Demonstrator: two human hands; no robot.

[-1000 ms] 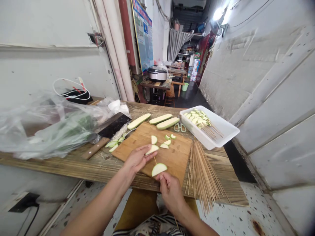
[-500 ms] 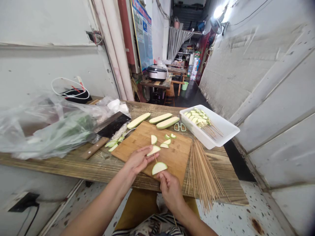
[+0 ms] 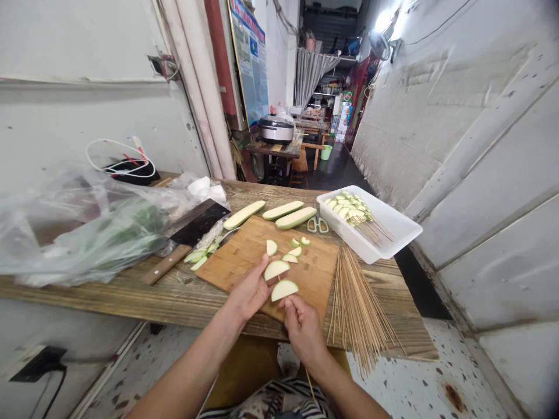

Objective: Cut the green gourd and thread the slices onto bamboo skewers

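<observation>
My left hand [image 3: 252, 292] is closed on a pale half-round zucchini slice [image 3: 276, 269], gripping it at its left side. Just below, my right hand [image 3: 301, 326] pinches a thin bamboo skewer [image 3: 310, 385], whose lower end runs down past the wrist. Threaded on that skewer is a second zucchini slice [image 3: 285, 291], right above the right fingertips. A short piece of skewer shows between the two slices; whether its tip has pierced the upper one is hard to see. Both hands are over the near part of a wooden cutting board [image 3: 236, 256], where several smaller zucchini pieces [image 3: 290, 258] lie.
Loose bamboo skewers [image 3: 360, 314] fan out right of the board. Behind them stands a white plastic tub [image 3: 399, 230] with skewered slices. Halved zucchinis [image 3: 297, 217] and green-handled scissors [image 3: 317, 224] lie beyond the board. A cleaver [image 3: 198, 224] and plastic bags [image 3: 87, 233] are left.
The upper slice in my left hand has turned more face-on and come closer to the slice on the skewer. My right hand has moved slightly up. The whole view has shifted a little.
</observation>
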